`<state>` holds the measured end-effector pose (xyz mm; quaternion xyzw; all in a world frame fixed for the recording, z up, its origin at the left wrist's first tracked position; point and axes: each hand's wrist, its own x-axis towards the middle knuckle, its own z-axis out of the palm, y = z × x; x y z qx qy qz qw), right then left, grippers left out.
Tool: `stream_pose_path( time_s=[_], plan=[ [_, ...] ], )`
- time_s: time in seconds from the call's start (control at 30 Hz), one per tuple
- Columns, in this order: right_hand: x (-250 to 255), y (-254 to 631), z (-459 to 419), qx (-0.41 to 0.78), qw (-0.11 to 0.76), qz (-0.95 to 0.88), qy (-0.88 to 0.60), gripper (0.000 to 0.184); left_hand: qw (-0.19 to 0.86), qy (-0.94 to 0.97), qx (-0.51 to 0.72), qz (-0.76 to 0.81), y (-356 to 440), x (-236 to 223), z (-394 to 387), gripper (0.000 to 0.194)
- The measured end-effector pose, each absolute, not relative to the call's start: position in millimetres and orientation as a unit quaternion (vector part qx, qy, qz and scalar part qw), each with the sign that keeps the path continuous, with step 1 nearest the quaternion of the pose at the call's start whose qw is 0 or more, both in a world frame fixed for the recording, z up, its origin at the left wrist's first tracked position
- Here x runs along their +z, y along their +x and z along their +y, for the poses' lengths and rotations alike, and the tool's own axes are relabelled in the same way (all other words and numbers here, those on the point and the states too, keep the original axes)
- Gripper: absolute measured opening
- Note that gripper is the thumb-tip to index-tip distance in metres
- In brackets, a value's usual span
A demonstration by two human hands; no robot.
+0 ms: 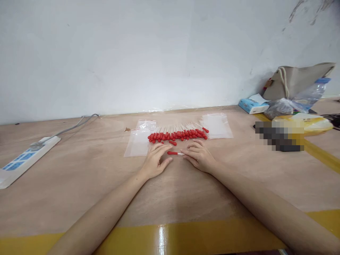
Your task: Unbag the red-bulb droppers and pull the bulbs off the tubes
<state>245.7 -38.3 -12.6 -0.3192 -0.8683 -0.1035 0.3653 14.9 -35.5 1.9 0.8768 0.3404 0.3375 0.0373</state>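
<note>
Between my two hands is a dropper with a red bulb (pixel 172 153) and a thin, clear stem. My right hand (pixel 199 156) pinches its stem end, with the bulb pointing left. My left hand (pixel 157 160) is beside the bulb, its fingers curved and thumb apart, holding nothing. Just beyond my hands lies a row of several similar red-bulbed droppers (pixel 177 135), their pale stems pointing towards the wall. One loose dropper (pixel 173 143) lies in front of that row, its stem hard to make out.
Clear plastic bags (pixel 135 143) lie left of the row, and another plastic bag (pixel 219 125) lies right. A power strip (pixel 29 156) is at far left. At right are a tissue pack (pixel 253 104), a beige bag (pixel 302 81), a plastic bottle (pixel 317 92) and a yellow packet (pixel 316 124).
</note>
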Motion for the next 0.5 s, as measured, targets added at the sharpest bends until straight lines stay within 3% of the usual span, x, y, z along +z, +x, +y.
stream_pose_path(
  time_s=[0.07,0.17,0.5],
  plan=[
    [-11.9,244.2,-39.3,-0.109,0.372,-0.867,-0.314,0.021,-0.013,0.897,0.307,0.318,17.9,1.0,-34.8,0.04],
    [-10.9,242.8,-40.9,-0.11,0.367,-0.873,-0.304,0.019,-0.056,0.905,0.296,0.301,21.8,-2.0,-32.4,0.023],
    [-8.4,241.3,-46.6,-0.153,0.343,-0.867,-0.327,0.018,-0.065,0.897,0.29,0.328,17.9,-0.5,-37.7,0.017]
  ],
)
